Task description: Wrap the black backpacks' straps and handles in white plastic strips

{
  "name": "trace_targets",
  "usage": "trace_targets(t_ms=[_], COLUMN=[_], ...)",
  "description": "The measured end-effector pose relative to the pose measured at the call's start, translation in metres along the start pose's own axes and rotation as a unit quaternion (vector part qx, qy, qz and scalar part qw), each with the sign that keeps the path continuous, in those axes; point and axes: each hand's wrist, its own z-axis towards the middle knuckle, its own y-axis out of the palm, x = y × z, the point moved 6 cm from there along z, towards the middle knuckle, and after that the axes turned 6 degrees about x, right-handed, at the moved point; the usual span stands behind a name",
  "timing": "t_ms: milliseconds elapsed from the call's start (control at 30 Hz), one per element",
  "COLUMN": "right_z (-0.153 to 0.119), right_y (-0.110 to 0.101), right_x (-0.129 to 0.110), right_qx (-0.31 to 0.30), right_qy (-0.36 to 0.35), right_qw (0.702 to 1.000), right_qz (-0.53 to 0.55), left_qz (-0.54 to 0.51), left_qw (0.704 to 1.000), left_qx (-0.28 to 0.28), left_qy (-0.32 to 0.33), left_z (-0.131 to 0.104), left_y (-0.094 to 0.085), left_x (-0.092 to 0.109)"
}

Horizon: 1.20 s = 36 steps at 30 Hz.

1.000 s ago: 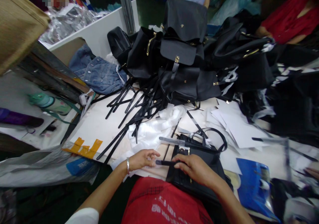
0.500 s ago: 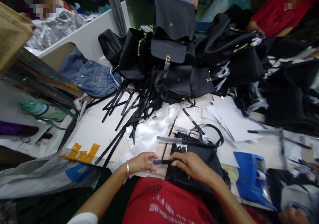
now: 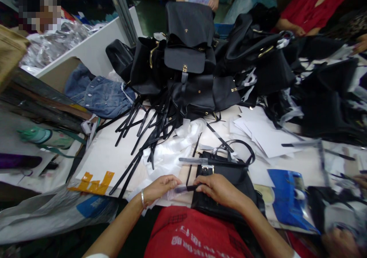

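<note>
Pinching black strap [image 3: 192,188] in right hand [image 3: 215,189], clear film [image 3: 180,189] in left hand [image 3: 159,190], by buckled bag [image 3: 241,181]; apparently only partway through sleeving.

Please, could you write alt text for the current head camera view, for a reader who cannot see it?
A person's right hand, over a black bag, holds a black strap, while the left hand is at the clear film by its tip. Behind them, more black bags are piled on a pale table.
</note>
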Motion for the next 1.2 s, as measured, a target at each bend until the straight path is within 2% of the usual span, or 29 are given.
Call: trace_targets(t_ms=[200,367,467,567,800,933,1033,1100,1200], right_z=[-0.001,-0.005,-0.007,-0.009,-0.016,-0.01,-0.001,0.003,0.0], right_y=[0.008,0.009,0.008,0.006,0.001,0.006,0.018,0.024,0.021], right_x=[0.002,0.006,0.008,0.007,0.011,0.014,0.01,0.01,0.019], right_qx=[-0.01,-0.017,-0.014,-0.016,-0.043,-0.021,-0.002,0.01,0.028], right_qy=[0.004,0.015,0.019,0.018,0.021,0.02,0.019,0.02,0.027], right_qw=[1.0,1.0,1.0,0.999,0.992,0.995,0.998,0.999,0.999], right_qz=[-0.014,0.005,0.02,0.046,0.117,0.091,0.062,0.043,0.021], left_qz=[-0.012,0.026,0.063,0.097,0.183,0.242,0.278,0.303,0.352], left_qw=[0.999,0.997,0.993,0.991,0.983,0.959,0.938,0.931,0.919], left_qx=[-0.026,-0.04,-0.065,-0.08,0.008,0.05,0.053,0.052,0.06], left_qy=[-0.045,-0.067,-0.069,-0.042,0.024,0.136,0.199,0.195,0.167], left_z=[0.002,0.005,0.003,0.002,0.008,0.009,0.01,0.012,0.018], left_y=[0.003,0.007,0.014,0.02,0.022,0.04,0.057,0.061,0.055], left_x=[-0.008,-0.019,-0.017,-0.009,0.005,0.03,0.043,0.041,0.032])
